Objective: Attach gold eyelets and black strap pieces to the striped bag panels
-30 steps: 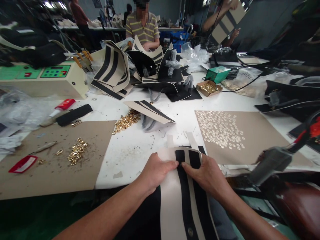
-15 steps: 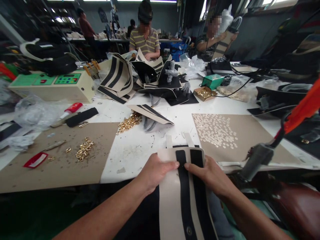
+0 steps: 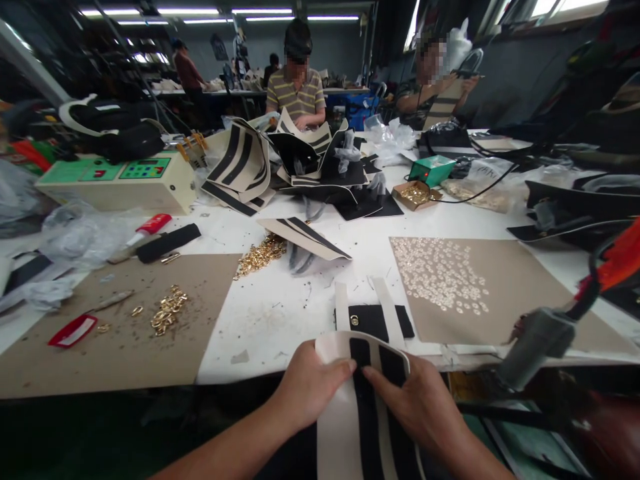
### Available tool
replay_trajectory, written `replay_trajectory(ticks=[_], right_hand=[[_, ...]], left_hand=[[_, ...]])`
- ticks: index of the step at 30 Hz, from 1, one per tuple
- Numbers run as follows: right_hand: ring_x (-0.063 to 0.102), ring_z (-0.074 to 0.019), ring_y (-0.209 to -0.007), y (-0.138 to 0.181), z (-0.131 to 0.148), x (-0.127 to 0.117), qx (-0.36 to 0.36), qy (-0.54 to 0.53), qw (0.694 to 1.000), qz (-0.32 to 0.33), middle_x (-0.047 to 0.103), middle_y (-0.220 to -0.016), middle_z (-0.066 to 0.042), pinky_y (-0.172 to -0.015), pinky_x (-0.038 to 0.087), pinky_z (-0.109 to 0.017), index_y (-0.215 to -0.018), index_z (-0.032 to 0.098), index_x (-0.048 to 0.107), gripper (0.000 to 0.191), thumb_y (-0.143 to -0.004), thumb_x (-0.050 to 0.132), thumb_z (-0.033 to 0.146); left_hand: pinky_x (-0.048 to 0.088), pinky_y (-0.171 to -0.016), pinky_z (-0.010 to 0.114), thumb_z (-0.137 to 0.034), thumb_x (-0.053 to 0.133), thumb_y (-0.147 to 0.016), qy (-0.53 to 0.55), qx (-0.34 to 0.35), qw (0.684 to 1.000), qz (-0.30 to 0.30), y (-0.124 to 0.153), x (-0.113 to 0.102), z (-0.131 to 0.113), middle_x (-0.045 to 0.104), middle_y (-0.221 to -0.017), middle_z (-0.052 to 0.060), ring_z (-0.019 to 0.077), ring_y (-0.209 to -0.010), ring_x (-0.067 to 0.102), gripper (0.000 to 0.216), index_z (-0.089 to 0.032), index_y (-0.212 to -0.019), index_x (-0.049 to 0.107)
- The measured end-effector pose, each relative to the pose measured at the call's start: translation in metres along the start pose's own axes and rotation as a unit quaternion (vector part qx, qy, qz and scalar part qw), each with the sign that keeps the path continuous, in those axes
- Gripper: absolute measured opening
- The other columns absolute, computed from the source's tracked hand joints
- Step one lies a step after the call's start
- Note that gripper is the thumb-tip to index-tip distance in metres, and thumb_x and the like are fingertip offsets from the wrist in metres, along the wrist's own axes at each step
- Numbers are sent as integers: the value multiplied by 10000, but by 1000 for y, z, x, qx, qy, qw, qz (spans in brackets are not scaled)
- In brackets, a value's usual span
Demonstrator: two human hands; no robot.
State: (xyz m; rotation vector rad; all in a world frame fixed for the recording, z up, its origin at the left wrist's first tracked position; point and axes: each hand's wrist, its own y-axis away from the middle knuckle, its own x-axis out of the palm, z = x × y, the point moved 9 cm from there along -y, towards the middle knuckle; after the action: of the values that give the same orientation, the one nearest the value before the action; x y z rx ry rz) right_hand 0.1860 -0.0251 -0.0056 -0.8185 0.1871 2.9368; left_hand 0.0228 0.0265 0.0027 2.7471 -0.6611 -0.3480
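Observation:
A cream fabric panel with two black stripes (image 3: 367, 413) hangs over the table's near edge, folded at the top. My left hand (image 3: 313, 387) pinches its left side, thumb on top. From the right, my right hand (image 3: 417, 403) grips the same fold. Both hands are closed on the panel. Beyond the fold lies a black flap with a small gold stud (image 3: 354, 321) between two cream straps (image 3: 341, 303).
Brown cardboard sheets hold gold rings (image 3: 167, 310) on the left and pale washers (image 3: 443, 273) on the right. A gold hardware heap (image 3: 260, 253), striped panels (image 3: 240, 167), a cream machine (image 3: 120, 183) and a hanging grey tool (image 3: 537, 340) surround the work spot. Other people work across the table.
Both hands have drawn the striped panel back toward me over the table edge, uncovering the black flap with the gold stud. The view has tilted upward.

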Motion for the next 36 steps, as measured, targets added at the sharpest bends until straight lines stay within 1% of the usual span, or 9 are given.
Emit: replay_trajectory(ticks=[3,5,8,12,16,24,28,33,36], right_hand=[[762,-304,-923,-22,13,-15,14,22,1000,-12,809,-992,-66,-818,592,-393,-1074,243,779,261,-911,664,412],[761,-301,-907,-40,18,-20,27,52,998,-19,809,-945,-58,-788,573,-369,-1007,242,782,223,-909,662,403],[754,-312,-934,-62,19,-20,40,120,992,-20,808,-948,-73,-786,540,-358,-961,225,777,188,-902,670,368],[749,-324,-917,-75,12,-14,57,182,982,-4,801,-939,-102,-771,510,-367,-958,204,767,205,-909,664,375],[743,-328,-914,-80,8,-13,70,211,975,8,797,-930,-103,-763,491,-367,-944,207,756,210,-918,651,388],[736,-359,-938,-86,5,-9,88,268,959,32,792,-939,-110,-763,467,-382,-965,217,742,240,-926,623,422],[736,-353,-923,-88,4,-7,92,290,952,42,791,-928,-110,-752,456,-375,-969,224,743,247,-929,614,430],[731,-345,-941,-90,5,-6,85,312,945,43,791,-967,-105,-749,446,-363,-1012,236,737,241,-926,606,420],[730,-351,-941,-90,7,-5,76,326,941,45,790,-985,-114,-749,442,-369,-1059,231,723,265,-929,592,420]], left_hand=[[573,-785,363,-308,735,-808,-23,2,1000,-20,-21,-10,-15,821,-952,90,315,-912,755,237,-156,-977,801],[577,-758,359,-302,757,-785,-24,-17,999,-31,-38,-17,-17,822,-952,83,309,-894,760,255,-170,-1000,798],[581,-734,349,-266,781,-746,-26,-41,998,-41,-59,-24,-10,823,-943,76,298,-882,763,277,-180,-1010,794],[582,-712,347,-270,791,-734,-41,-55,997,-30,-75,-25,2,819,-922,77,297,-866,765,246,-184,-964,797],[577,-689,335,-270,789,-729,-34,-58,998,-15,-81,-23,7,815,-899,67,293,-851,765,238,-184,-950,797],[553,-658,309,-241,736,-743,-73,-41,996,4,-88,-22,0,810,-864,58,273,-824,759,196,-172,-920,787],[549,-684,313,-228,714,-766,-104,-26,994,-8,-88,-23,-4,809,-886,46,258,-829,753,167,-189,-920,767],[555,-756,315,-173,681,-791,-139,36,989,-27,-86,-20,-18,805,-978,21,241,-881,747,214,-229,-987,745],[567,-770,353,-204,698,-812,-214,36,975,-45,-84,-21,-18,793,-966,34,268,-882,744,256,-243,-1064,719]])
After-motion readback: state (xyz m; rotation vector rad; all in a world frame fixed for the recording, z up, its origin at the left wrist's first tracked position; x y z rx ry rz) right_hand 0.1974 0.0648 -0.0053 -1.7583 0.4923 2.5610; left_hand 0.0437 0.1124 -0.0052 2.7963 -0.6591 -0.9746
